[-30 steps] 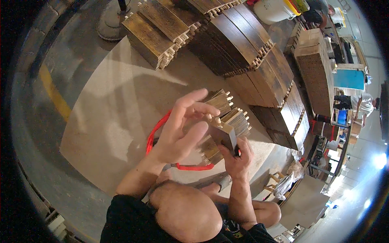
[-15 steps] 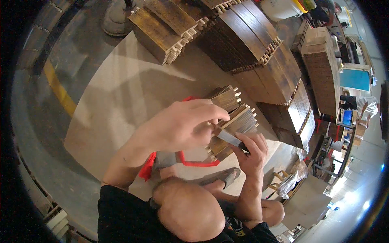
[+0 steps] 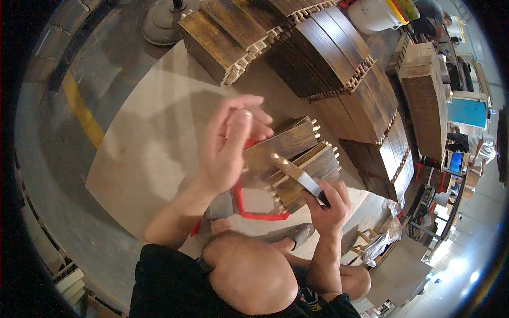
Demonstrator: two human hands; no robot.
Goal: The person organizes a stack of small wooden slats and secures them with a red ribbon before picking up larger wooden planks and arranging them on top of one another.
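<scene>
My right hand (image 3: 329,207) is closed around the dark handle of a flat shiny-bladed tool (image 3: 303,178), perhaps a knife; its exact kind is unclear. The blade points up and left over a small pile of brown wooden slats (image 3: 293,199) with pale tenons at their ends. My left hand (image 3: 231,143) is raised just left of the slats, slightly blurred, with fingers apart and nothing in it. A red strap (image 3: 260,216) lies by the slats, below my left hand and near my foot.
Stacks of dark slats (image 3: 328,50) stand ahead and to the right on a pale board (image 3: 154,132). Beyond are a white bucket (image 3: 375,15) and a tall brown stack (image 3: 424,100). A round metal base (image 3: 159,27) stands far left. Other people are at the far right.
My left hand has left the tip of the blade and moved up and left, its fingers spreading. My right hand keeps the tool in nearly the same place.
</scene>
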